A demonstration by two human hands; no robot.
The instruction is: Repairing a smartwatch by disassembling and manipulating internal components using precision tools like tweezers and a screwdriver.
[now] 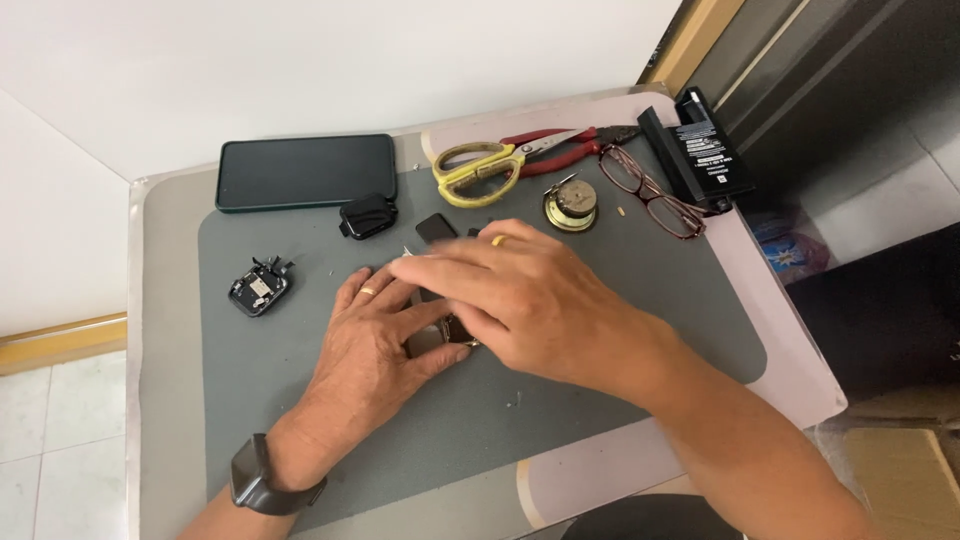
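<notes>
Both hands meet mid-mat (300, 380) over a small dark part (447, 333). L hand (375, 345) lies flat, thumb and fingers pinching the part; ring on one finger, watch on the wrist. R hand (520, 295) crosses above it, fingers loosely stretched, blurred, so can't tell if it grips anything. Rel. to the part: opened watch body (260, 287) to the left, phone (305, 171) behind-left, scissors (490, 163) and pliers (570, 152) behind, glasses (650, 190) behind-right.
</notes>
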